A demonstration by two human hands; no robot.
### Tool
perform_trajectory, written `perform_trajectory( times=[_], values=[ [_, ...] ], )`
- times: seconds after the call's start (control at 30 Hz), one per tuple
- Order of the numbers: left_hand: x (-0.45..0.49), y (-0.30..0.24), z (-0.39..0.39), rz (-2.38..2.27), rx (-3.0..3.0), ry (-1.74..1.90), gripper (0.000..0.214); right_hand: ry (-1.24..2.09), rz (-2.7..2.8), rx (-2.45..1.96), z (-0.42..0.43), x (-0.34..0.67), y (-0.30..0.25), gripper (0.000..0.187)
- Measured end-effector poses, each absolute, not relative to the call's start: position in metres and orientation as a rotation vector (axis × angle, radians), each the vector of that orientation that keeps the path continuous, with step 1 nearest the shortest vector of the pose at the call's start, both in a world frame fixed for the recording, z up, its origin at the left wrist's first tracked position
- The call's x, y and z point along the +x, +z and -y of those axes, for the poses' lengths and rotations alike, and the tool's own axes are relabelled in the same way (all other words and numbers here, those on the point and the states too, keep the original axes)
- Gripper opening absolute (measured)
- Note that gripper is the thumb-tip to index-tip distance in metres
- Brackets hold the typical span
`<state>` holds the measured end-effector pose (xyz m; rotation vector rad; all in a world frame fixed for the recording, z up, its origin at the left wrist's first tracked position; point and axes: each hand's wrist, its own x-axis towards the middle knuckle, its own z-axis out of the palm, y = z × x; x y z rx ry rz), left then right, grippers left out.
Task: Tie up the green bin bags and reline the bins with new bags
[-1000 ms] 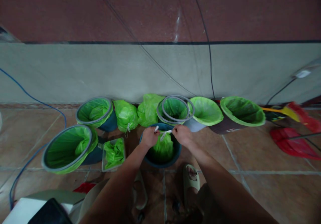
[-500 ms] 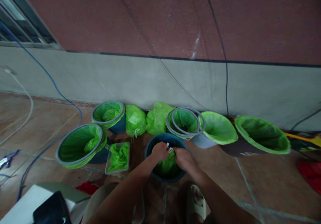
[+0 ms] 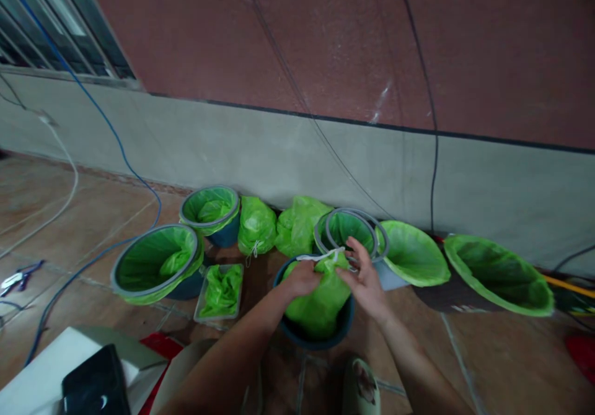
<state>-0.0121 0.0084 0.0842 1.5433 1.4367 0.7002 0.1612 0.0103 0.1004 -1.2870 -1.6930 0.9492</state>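
Note:
A tied green bag [image 3: 320, 297] with white drawstrings [image 3: 320, 257] stands partly out of a dark blue bin [image 3: 341, 328] on the tiled floor. My left hand [image 3: 301, 279] is closed on the bag's gathered top. To the right of the bag my right hand [image 3: 365, 279] has its fingers spread against the bag's side.
Several bins lined with green bags [image 3: 155, 263] stand along the grey wall [image 3: 279, 148], with two tied green bags [image 3: 255, 226] between them. A small tray of green bags [image 3: 220, 288] lies on the floor. Blue cable [image 3: 93, 257] runs at left. My sandalled foot [image 3: 362, 387] is below.
The bag's strings were pulled apart, then brought together. The bag has risen out of the blue bin, and my right hand has opened. The view has swung left.

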Motion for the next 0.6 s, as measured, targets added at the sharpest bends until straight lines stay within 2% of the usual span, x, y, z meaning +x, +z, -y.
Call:
perform_trajectory(
  times=[0.13,0.2,0.3,0.43,0.5,0.6],
  values=[
    [-0.007,0.088,-0.011,-1.449,1.489,0.682,0.019,0.808,2.198,-1.208,0.005,0.154,0.104,0.087],
    [-0.005,0.09,-0.01,-1.471,1.379,0.672,0.018,0.833,2.268,-1.277,0.011,0.149,0.097,0.086],
    [-0.006,0.097,-0.01,-1.443,1.257,0.686,0.018,0.899,2.291,-1.356,0.011,0.147,0.087,0.063],
    [-0.017,0.119,-0.013,-1.499,1.457,0.654,0.015,0.963,2.208,-1.464,0.005,0.152,0.079,0.031],
    [-0.024,0.132,-0.013,-1.597,1.529,0.694,0.019,1.092,2.047,-1.391,0.003,0.152,0.08,0.025],
    [-0.039,0.146,-0.011,-1.895,1.441,0.79,0.04,1.343,1.64,-1.28,-0.003,0.145,0.091,0.025]
  ],
)
